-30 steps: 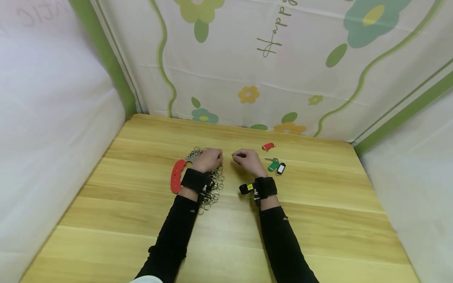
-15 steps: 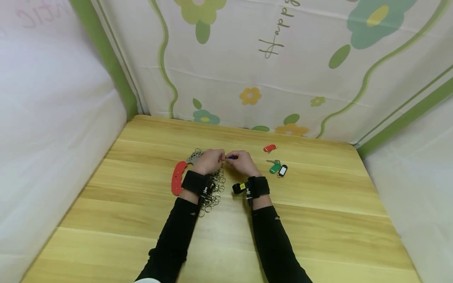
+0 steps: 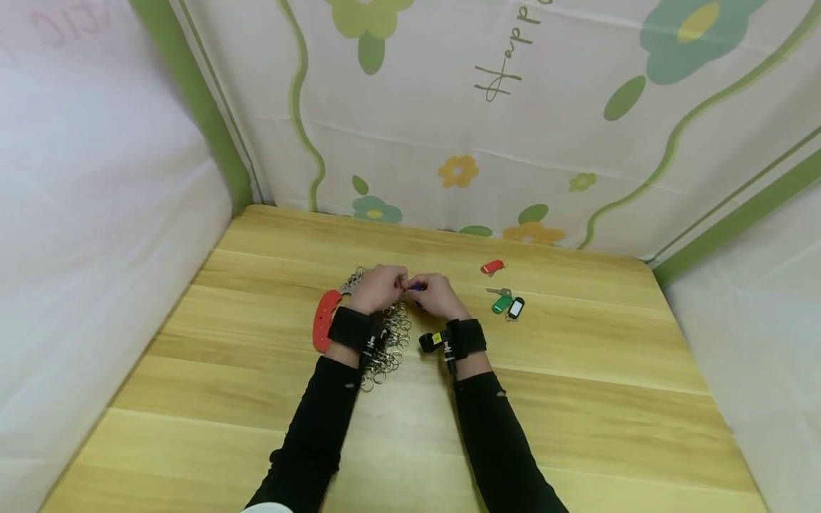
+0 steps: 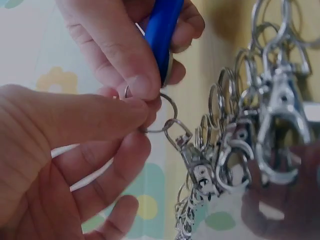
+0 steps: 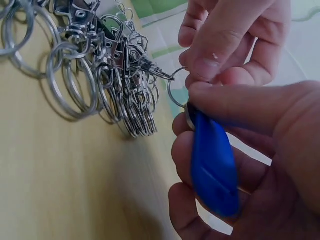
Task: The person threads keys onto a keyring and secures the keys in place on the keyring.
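Observation:
My left hand [image 3: 380, 288] pinches a split key ring [image 4: 173, 106] between thumb and fingers. A silver swivel clasp [image 4: 195, 162] links that ring to a row of similar clasps and rings. My right hand [image 3: 437, 296] holds a blue plastic key tag [image 5: 215, 167], its thumb on the tag's upper end, right at the ring. Part of a round metal piece [image 5: 190, 117] shows behind the tag; the rest is hidden by the fingers. Both hands' fingertips meet at the ring. Under and beside my left wrist lies a red handle [image 3: 323, 322] with the clasps hanging from its metal plate.
To the right of my hands, a red key tag [image 3: 492, 266], a green key tag [image 3: 502, 305] with a key [image 3: 500, 291], and a black-framed tag [image 3: 516, 308] lie on the wooden table [image 3: 596, 370]. A flower-printed curtain [image 3: 398, 135] stands behind the table.
My right hand has moved left with the blue key tag, from a gap away to meeting my left hand's fingertips. My left hand has stayed nearly in place.

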A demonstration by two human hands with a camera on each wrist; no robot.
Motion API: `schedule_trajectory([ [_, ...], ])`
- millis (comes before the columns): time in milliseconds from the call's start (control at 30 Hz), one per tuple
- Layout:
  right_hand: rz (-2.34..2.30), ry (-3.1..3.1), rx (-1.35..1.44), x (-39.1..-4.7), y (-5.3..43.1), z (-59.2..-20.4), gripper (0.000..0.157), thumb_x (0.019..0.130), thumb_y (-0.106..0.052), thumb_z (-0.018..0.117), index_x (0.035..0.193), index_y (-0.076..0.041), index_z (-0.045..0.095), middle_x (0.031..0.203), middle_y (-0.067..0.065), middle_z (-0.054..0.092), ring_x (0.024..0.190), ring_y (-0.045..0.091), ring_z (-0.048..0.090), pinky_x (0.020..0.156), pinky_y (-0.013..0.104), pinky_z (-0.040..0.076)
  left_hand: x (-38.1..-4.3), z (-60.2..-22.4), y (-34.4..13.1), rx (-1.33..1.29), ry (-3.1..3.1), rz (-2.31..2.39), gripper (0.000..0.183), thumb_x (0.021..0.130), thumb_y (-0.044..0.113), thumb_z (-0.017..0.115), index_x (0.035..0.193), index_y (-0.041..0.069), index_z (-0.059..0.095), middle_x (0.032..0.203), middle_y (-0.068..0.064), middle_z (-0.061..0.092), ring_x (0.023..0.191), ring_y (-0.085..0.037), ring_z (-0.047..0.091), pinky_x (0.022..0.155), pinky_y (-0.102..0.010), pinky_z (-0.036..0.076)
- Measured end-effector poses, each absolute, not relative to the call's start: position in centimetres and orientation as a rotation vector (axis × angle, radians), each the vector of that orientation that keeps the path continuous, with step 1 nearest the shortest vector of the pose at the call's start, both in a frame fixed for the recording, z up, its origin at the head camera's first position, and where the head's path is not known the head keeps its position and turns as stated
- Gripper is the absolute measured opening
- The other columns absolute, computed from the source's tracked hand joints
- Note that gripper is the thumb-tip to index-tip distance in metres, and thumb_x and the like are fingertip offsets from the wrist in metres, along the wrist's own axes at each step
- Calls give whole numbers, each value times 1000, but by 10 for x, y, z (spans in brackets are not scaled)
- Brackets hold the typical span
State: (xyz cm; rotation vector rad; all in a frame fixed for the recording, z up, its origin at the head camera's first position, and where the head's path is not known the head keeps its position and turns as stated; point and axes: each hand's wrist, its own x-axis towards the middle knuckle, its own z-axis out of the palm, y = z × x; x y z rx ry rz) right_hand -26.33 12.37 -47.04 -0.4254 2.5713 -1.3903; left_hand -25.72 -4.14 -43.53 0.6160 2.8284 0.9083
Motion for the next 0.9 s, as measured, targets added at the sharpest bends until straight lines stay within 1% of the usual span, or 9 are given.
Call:
schedule_trajectory([
  [67,-1391,2576,-433,-264,123,-471,13,92,-20,64,97,-13,74,77,8,65,53,17,50,53,28,41,-258,-435,-42,590,2828,931,11,91,2,58,89,11,65,86,-4,64,72,-18,58,71,-34,48],
  [200,-1403,2579,-444,-264,123,-471,12,92,-20,64,95,-14,74,80,5,66,53,17,50,52,28,41,-259,-436,-43,510,2842,909,4,90,9,63,89,9,67,87,-5,64,73,-19,59,71,-36,49],
  [333,-1421,2568,-437,-264,124,-472,11,92,-19,64,94,-14,74,80,6,66,56,18,52,53,29,41,-260,-437,-47,463,2850,801,8,90,16,66,85,10,69,87,-5,65,72,-19,59,72,-38,49],
  [433,-1422,2564,-426,-264,124,-472,11,92,-19,64,93,-14,74,82,5,66,60,18,54,56,29,43,-260,-435,-50,470,2830,793,9,91,14,63,86,9,69,86,-5,65,71,-20,59,72,-38,49],
  [533,-1409,2566,-425,-265,124,-474,11,91,-19,65,94,-14,74,85,2,67,65,18,57,59,29,45,-260,-434,-51,488,2821,816,10,93,14,60,89,10,69,87,-5,65,72,-20,59,74,-38,49],
  [667,-1389,2579,-425,-266,124,-474,10,90,-19,67,94,-14,74,86,0,67,67,17,59,60,30,47,-260,-433,-51,504,2823,818,12,94,14,57,92,11,68,88,-5,64,73,-20,58,74,-38,48],
  [900,-1385,2604,-431,-264,121,-471,11,91,-18,65,96,-14,74,90,1,67,67,17,59,59,30,47,-260,-432,-50,541,2812,817,13,94,13,55,83,11,62,78,-4,59,65,-19,53,67,-35,43],
])
